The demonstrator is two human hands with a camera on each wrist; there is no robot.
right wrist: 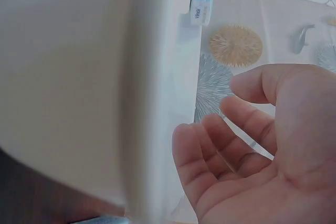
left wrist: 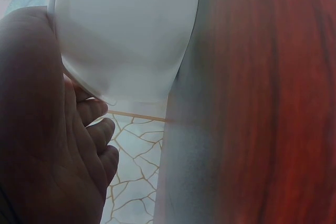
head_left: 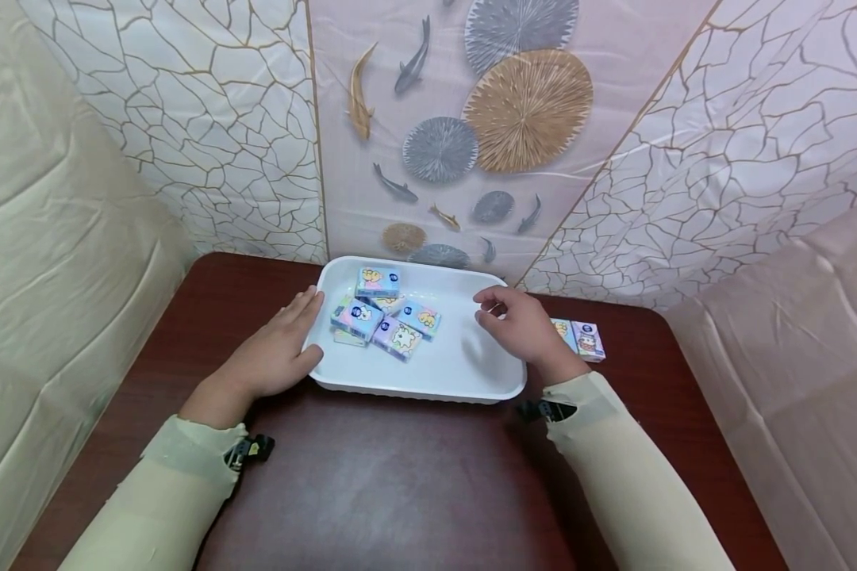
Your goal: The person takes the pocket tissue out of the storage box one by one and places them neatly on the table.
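The right hand [head_left: 512, 323], fingers loosely bent and holding nothing, hangs over the tray's right end. The left hand [head_left: 274, 349] has its fingers straight, touching the left rim of the tray [head_left: 443, 373]. The loose packs [head_left: 589, 341] lie on the table [head_left: 371, 484] to the right of the right fingers, the nearer hand; the outermost one's long axis runs away from the person. The piled packs [head_left: 397, 337] sit in the tray's left half, nearer the left hand. Count: one tray, two loose packs visible, at least six piled, some overlapped.
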